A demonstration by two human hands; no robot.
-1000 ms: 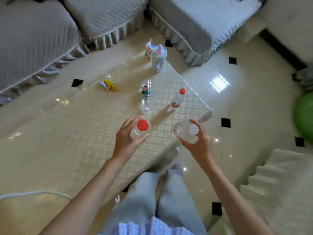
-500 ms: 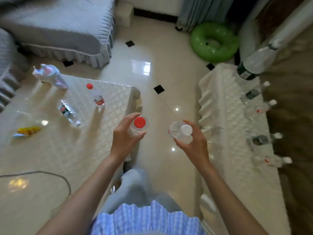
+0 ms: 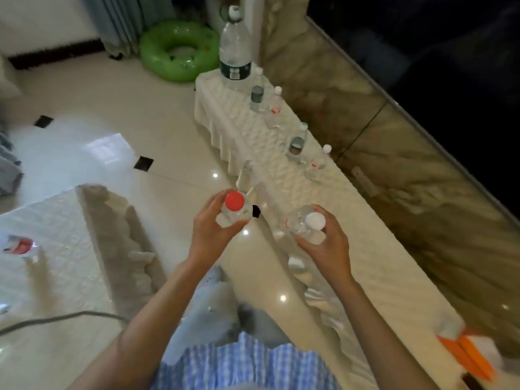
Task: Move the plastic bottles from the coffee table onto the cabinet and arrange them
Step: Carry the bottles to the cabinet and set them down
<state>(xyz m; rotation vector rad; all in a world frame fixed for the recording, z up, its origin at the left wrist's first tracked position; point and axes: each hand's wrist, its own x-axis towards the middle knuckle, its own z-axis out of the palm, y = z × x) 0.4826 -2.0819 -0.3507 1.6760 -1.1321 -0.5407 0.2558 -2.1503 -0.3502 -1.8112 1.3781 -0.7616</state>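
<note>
My left hand [image 3: 209, 232] grips a clear plastic bottle with a red cap [image 3: 234, 201], held upright over the floor between the two pieces of furniture. My right hand [image 3: 323, 243] holds a clear bottle with a white cap [image 3: 314, 220] at the near edge of the cabinet [image 3: 351, 220], which has a cream cloth over it. Several small bottles stand in a row along the cabinet's far side, among them one with a dark label [image 3: 297, 144] and one with a white cap [image 3: 319, 164]. A big bottle [image 3: 235, 52] stands at the far end. The coffee table [image 3: 62, 249] lies at the left.
A green inflatable ring [image 3: 180, 49] lies on the floor beyond the cabinet. A marble wall [image 3: 394, 153] runs behind the cabinet. An orange and white object [image 3: 470, 353] sits on the cabinet's near end. A grey cable [image 3: 56, 318] crosses the coffee table. A bottle with a red label [image 3: 19, 246] is blurred at the left edge.
My view has swung to the right, from the coffee table to the cabinet. Both hands kept their bottles and now hover close to the cabinet's edge.
</note>
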